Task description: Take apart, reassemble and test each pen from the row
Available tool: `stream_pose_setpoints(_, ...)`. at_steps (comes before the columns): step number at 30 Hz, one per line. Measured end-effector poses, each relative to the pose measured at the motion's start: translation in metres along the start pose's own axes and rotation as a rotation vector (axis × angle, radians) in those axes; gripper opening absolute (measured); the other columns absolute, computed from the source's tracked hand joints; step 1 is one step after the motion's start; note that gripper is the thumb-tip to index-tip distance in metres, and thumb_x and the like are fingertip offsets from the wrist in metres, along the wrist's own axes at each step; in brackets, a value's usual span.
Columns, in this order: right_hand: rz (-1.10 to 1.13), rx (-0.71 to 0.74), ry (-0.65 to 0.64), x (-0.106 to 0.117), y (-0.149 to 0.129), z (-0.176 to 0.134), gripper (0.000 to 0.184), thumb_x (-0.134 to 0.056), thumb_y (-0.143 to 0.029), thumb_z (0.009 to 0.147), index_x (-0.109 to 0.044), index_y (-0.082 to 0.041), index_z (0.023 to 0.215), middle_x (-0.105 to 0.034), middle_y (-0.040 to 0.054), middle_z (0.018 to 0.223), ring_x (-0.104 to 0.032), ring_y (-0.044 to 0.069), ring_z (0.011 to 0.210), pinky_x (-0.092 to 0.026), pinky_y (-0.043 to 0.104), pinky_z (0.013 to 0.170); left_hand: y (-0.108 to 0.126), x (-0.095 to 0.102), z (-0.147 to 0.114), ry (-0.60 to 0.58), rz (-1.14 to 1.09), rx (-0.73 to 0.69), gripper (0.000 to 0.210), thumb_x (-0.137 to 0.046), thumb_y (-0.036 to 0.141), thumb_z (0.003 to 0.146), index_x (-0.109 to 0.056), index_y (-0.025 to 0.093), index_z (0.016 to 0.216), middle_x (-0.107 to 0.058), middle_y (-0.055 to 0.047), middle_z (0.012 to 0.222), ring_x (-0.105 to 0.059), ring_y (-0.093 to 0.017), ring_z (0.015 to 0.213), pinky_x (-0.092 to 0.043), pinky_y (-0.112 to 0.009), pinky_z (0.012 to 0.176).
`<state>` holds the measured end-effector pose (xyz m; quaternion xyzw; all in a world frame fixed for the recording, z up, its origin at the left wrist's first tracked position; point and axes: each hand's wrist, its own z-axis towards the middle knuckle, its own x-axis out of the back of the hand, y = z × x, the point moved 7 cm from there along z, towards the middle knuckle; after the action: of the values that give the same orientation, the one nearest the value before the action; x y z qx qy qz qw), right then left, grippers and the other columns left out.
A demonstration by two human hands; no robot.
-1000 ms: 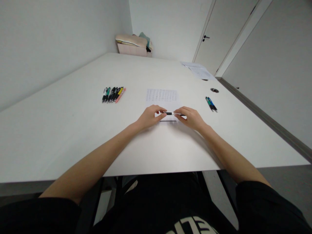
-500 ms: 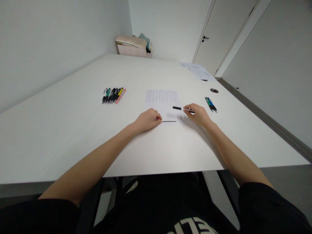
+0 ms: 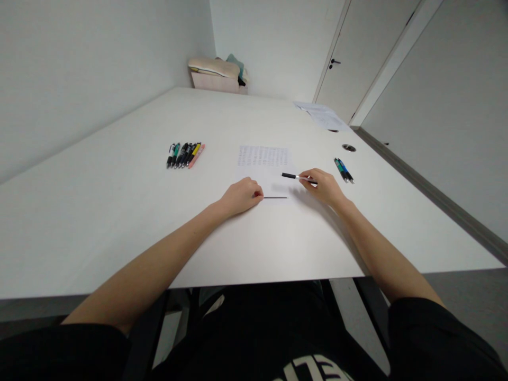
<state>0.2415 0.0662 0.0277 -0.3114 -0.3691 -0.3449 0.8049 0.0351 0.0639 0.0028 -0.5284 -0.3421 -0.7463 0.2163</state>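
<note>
My left hand [image 3: 243, 194] rests low over the near part of a printed paper sheet [image 3: 254, 173], its thumb and fingers pinched at the left end of a thin dark pen refill [image 3: 275, 198]. The refill lies level, pointing right. Raised a little above the sheet's right side, my right hand [image 3: 322, 185] grips a black-and-white pen [image 3: 289, 175] between thumb and fingers. The pen's black end sticks out to the left, and its shadow falls on the paper. Part of the barrel is hidden behind the fingers.
Several pens [image 3: 183, 155] lie side by side on the white table [image 3: 119, 211] at the left. Two blue and green pens [image 3: 343, 170] lie at the right, near a round metal table fitting [image 3: 348, 148]. More papers [image 3: 323, 115] lie at the far right.
</note>
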Motion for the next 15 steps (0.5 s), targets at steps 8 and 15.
stream_pose_setpoints(8,-0.003,0.003,0.002,0.001,0.000,0.000,0.017,-0.051,-0.030,0.084,-0.062,-0.021,0.092,-0.066,0.0059,0.088,-0.063,0.016,0.076,-0.050,0.029,0.070,0.006,0.000,-0.001,-0.004,0.033,-0.063,0.020,-0.043,0.025,0.085,-0.061,0.018,0.081,-0.062,-0.005,0.086,-0.052,-0.020,0.089,-0.042,-0.031,0.073)
stream_pose_setpoints(15,-0.011,-0.002,0.006,0.001,0.004,-0.001,0.017,-0.050,-0.030,0.084,-0.062,-0.020,0.092,-0.066,0.0058,0.088,-0.063,0.016,0.075,-0.050,0.029,0.070,0.000,0.016,-0.001,0.063,-0.036,-0.038,0.018,-0.039,0.024,0.087,-0.055,0.016,0.088,-0.059,-0.007,0.090,-0.051,-0.020,0.088,-0.042,-0.033,0.077)
